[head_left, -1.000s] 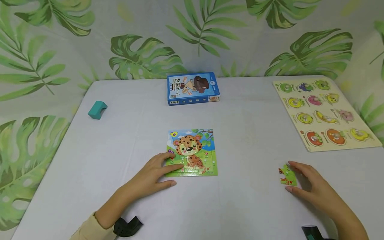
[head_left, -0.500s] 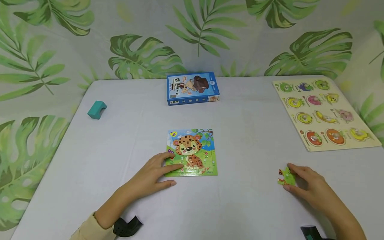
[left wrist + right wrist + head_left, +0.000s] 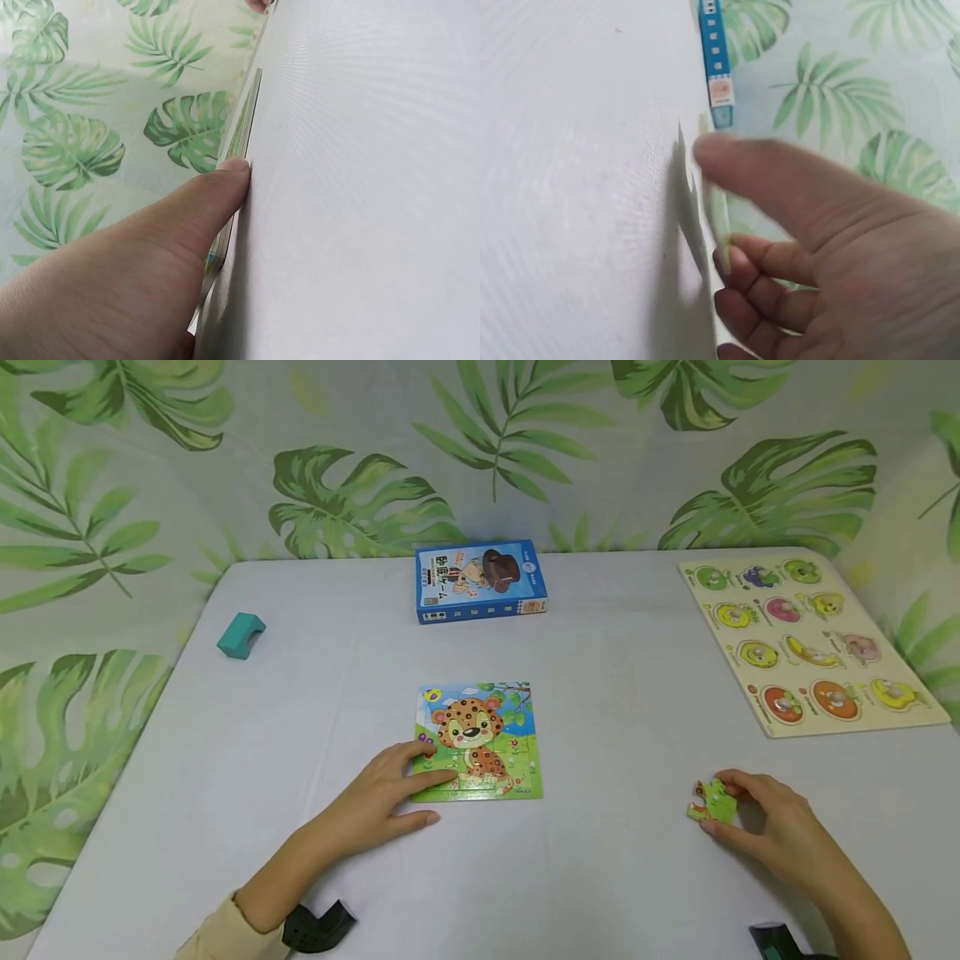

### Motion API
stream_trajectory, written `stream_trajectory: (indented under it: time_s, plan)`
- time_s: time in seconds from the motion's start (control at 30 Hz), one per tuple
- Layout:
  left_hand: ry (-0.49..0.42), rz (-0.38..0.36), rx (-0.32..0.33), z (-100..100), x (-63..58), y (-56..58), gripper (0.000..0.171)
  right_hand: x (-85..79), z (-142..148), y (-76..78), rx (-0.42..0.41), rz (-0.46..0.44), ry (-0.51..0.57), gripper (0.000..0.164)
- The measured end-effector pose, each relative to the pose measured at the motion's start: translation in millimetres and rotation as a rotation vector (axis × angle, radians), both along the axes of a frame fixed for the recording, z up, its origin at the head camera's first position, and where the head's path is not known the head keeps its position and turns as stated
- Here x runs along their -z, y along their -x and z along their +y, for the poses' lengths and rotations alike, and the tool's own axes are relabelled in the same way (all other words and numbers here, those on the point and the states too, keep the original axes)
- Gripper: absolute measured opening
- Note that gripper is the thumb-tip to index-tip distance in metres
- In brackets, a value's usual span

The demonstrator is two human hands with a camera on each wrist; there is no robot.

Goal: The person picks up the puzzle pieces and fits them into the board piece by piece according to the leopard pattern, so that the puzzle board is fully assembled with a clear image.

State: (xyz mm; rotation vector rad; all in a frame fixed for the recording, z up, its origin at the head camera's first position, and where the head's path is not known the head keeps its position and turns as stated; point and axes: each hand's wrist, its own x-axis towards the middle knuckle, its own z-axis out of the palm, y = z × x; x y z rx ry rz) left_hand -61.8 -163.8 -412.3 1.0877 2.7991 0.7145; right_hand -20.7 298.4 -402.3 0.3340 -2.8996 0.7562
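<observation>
A square jigsaw puzzle (image 3: 480, 718) with a leopard cub picture lies flat mid-table in the head view. My left hand (image 3: 393, 785) rests on its lower left corner, two fingertips on the picture and the thumb stretched along the front side. Over on the right, my right hand (image 3: 765, 827) pinches a green puzzle piece (image 3: 718, 802) between thumb and fingers. The right wrist view has that piece edge-on, with the thumb (image 3: 757, 172) in front and a shadow on the cloth beside it. In the left wrist view the left thumb (image 3: 187, 210) lies along the puzzle's edge.
A blue card game box (image 3: 480, 581) stands behind the puzzle. At the back left is a teal arch block (image 3: 241, 636). A wooden fruit board (image 3: 806, 647) lies at the right. White cloth (image 3: 607, 860) covers the table, with a leaf-print backdrop behind.
My right hand has moved slightly left with the puzzle piece, which has turned and tilted in its fingers. The left hand stays on the puzzle.
</observation>
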Motion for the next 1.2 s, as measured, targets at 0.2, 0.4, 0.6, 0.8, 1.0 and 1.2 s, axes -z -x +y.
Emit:
stream_trajectory:
  time_s: [0.2,0.4,0.6,0.8,1.0,1.2]
  plan:
    - [0.004,0.003,0.008,0.8,1.2,-0.9,0.049,-13.2,-17.6,-3.4,-0.041,0.088,0.081,0.063]
    - [0.011,0.025,0.014,2.2,0.6,-0.7,0.049,-32.7,-53.8,2.4,-0.153,0.128,0.178,0.068]
    - [0.013,0.058,0.007,5.8,-1.2,-1.3,0.049,-41.2,-94.4,17.7,-0.320,0.152,0.208,0.068]
    - [0.035,0.110,0.035,17.0,-2.6,-6.8,0.054,-35.2,-130.2,35.0,-0.397,0.106,0.183,0.063]
    - [0.130,0.100,0.031,26.5,-5.7,-12.8,0.061,-20.9,-155.6,49.6,-0.416,-0.003,0.132,0.059]
    - [0.203,0.160,0.040,39.6,-11.5,-14.1,0.065,-11.4,-170.4,59.5,-0.457,-0.042,0.073,0.060]
